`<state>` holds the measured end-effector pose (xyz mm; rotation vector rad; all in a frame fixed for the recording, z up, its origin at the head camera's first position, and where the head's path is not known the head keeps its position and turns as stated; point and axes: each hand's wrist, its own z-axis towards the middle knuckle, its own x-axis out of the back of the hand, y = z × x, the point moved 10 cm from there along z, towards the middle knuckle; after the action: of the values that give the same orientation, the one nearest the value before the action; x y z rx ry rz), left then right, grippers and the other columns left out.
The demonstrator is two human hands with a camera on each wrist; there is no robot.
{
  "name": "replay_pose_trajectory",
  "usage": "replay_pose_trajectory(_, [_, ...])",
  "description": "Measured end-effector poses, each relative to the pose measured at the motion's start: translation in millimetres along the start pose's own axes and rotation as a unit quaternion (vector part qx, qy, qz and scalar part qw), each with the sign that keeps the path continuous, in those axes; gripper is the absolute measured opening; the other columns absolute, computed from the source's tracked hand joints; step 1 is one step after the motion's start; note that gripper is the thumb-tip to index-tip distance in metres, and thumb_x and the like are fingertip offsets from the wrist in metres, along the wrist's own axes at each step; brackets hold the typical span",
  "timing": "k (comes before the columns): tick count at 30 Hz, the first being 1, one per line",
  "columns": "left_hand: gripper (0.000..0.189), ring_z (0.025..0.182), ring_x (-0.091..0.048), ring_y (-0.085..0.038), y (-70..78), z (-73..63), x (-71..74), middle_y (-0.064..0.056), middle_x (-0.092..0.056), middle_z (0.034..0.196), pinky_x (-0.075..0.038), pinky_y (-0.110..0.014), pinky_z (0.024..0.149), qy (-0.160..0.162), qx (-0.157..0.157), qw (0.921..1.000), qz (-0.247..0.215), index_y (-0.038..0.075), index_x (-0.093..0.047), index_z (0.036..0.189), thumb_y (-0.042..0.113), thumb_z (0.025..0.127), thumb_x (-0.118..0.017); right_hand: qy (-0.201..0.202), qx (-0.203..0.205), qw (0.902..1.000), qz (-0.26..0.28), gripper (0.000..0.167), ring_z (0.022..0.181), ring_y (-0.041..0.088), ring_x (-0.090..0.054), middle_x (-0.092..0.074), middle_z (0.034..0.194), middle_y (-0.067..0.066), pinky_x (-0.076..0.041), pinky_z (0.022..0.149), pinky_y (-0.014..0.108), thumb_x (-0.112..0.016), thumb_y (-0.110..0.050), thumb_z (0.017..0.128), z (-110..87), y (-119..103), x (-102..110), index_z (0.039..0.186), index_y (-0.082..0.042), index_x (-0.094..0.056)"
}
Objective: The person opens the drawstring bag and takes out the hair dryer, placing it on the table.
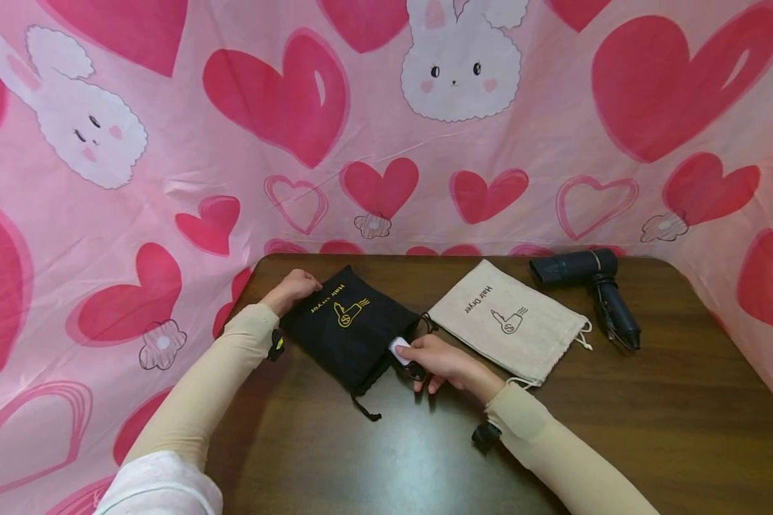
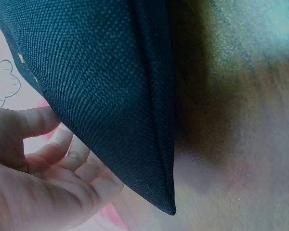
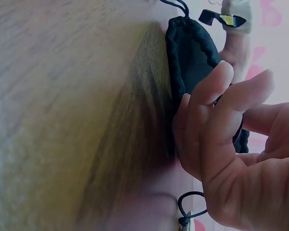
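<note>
A black drawstring bag (image 1: 341, 332) with yellow "Hair Dryer" lettering lies on the left of the table, its mouth toward the right. My left hand (image 1: 291, 287) pinches its upper left edge; in the left wrist view the thumb is at the fabric (image 2: 101, 86) with the fingers behind. At the mouth, my right hand (image 1: 443, 359) grips a white-and-black object (image 1: 397, 343), thumb on the white part. Most of that object is hidden by the bag and fingers, so I cannot tell its kind. The right wrist view shows the bag's gathered opening (image 3: 190, 53) beyond the curled fingers.
A beige drawstring bag (image 1: 489, 325), also printed "Hair Dryer", lies flat right of the black one. Farther right is a dark hair dryer (image 1: 573, 267) with its cord bundled along the handle. A pink heart-and-rabbit cloth (image 1: 425, 143) hangs behind the wooden table (image 1: 386, 458).
</note>
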<state>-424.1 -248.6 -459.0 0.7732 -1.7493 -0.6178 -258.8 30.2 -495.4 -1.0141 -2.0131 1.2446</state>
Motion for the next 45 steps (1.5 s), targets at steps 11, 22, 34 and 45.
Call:
replay_pose_trajectory(11, [0.016, 0.076, -0.052, -0.019, -2.7, 3.0, -2.4, -0.004, -0.051, 0.079, -0.046, -0.029, 0.068, -0.02, 0.006, 0.9992, -0.034, -0.007, -0.069, 0.089, 0.002, 0.099, -0.06, 0.003, -0.011, 0.9999, 0.0, 0.038, 0.054, 0.013, -0.061, -0.067, 0.087, 0.015, -0.047, 0.042, 0.022, -0.059, -0.035, 0.11, -6.1, 4.2, 2.4, 0.111, 0.003, -0.06])
replay_pose_trajectory(22, [0.019, 0.077, -0.056, -0.017, -4.5, 2.7, -4.8, -0.003, -0.052, 0.08, -0.049, -0.029, 0.07, -0.038, 0.023, 0.9988, -0.021, -0.001, -0.067, 0.087, 0.008, 0.102, -0.062, -0.011, -0.006, 0.9999, -0.006, 0.041, 0.051, 0.011, -0.053, -0.063, 0.076, 0.008, -0.043, 0.042, 0.021, -0.057, -0.035, 0.11, -5.2, 1.7, -1.0, 0.099, 0.003, -0.063])
replay_pose_trajectory(34, [0.024, 0.096, -0.059, -0.024, 0.7, 1.0, 4.4, -0.013, -0.066, 0.107, -0.053, -0.036, 0.084, -0.005, 0.006, 0.9996, 0.029, -0.006, -0.074, 0.107, 0.014, 0.102, -0.063, 0.008, 0.006, 0.9999, 0.011, 0.032, 0.054, 0.011, -0.041, -0.045, 0.072, 0.003, -0.035, 0.045, 0.021, -0.052, -0.028, 0.112, -6.8, -1.0, 1.2, 0.098, 0.0, -0.055])
replay_pose_trajectory(45, [0.023, 0.097, -0.059, -0.027, -3.1, 1.8, 4.0, -0.013, -0.065, 0.102, -0.052, -0.036, 0.083, 0.009, 0.017, 0.9993, 0.032, -0.004, -0.075, 0.104, 0.016, 0.1, -0.065, 0.036, 0.013, 0.9992, 0.012, 0.036, 0.051, 0.011, -0.034, -0.037, 0.067, -0.001, -0.028, 0.045, 0.022, -0.054, -0.031, 0.111, -10.6, 1.3, 6.1, 0.11, 0.005, -0.058])
